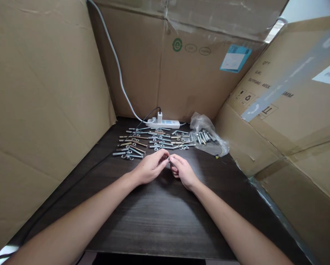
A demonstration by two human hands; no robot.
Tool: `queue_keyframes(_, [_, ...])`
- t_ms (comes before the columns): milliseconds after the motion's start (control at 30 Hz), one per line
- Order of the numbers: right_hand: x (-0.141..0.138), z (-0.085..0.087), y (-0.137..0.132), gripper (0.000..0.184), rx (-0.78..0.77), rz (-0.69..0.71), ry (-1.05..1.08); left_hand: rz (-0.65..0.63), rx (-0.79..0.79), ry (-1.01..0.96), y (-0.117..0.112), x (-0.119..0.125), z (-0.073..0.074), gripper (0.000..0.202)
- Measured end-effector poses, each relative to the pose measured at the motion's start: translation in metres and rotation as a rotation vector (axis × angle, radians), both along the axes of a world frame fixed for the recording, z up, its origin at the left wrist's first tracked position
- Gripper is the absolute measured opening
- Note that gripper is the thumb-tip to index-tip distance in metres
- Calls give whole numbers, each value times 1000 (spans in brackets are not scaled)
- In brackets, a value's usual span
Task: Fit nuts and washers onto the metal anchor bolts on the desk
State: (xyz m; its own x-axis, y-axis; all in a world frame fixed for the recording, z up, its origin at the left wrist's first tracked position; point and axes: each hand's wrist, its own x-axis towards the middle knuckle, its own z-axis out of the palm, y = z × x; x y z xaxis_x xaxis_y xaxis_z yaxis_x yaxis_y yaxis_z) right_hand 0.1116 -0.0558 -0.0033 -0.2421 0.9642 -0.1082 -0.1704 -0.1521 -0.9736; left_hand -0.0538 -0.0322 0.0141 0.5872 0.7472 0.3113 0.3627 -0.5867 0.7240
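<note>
Metal part (169, 159) at the meeting fingertips of left hand (151, 167) and right hand (183, 172), above the dark table (159, 224).
Right carton (300, 147) reads "QTY", "G.W." and "465X", with tape crossing the line; rear carton (137, 66) bears a green "e" mark; print on the blue label (236, 58) is illegible. Metal part is small and grey, its shape mostly hidden by fingers. Right thumb and forefinger pinch it; whether the left grips it cannot be told. Bolts (159, 147) lie in rows beyond, beside a clear bag (202, 119).
</note>
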Motion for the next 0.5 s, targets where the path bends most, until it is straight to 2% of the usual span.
queue_keyframes(167, [1,-2,12,27,27,-17,49,63,40,-66,7,6,-6,19])
queue_keyframes(300, [2,1,25,26,31,-25,70,57,103,-49,16,10,-5,17])
queue_keyframes(500, [3,-4,30,24,151,-28,-59,74,127,29,26,10,-12,17])
